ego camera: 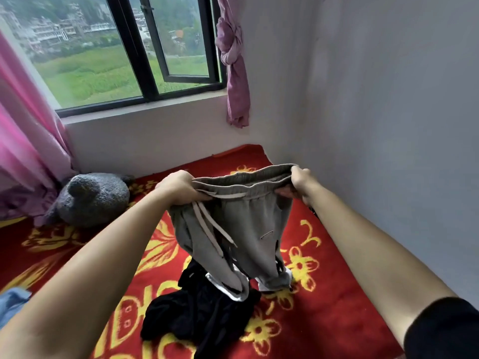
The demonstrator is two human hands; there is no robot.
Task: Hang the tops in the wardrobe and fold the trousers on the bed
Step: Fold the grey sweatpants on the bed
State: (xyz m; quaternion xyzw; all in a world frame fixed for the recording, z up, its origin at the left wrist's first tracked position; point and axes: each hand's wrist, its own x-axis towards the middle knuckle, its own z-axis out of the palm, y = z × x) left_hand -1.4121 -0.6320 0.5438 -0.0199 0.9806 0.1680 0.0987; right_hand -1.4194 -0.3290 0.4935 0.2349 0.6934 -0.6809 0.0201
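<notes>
While the left grip and right grip each clamp an end of the waistband, the grey drawstring trousers hang stretched between them above the bed. Legs droop twisted; cuffs appear to brush the black garment heaped below. White drawstring dangles loose. Judgement: best carried sideways to bare blanket, clear of that heap, lowered cuffs first, legs matched seam to seam, cord tucked in before folding. Risk: dragging the black garment along.
</notes>
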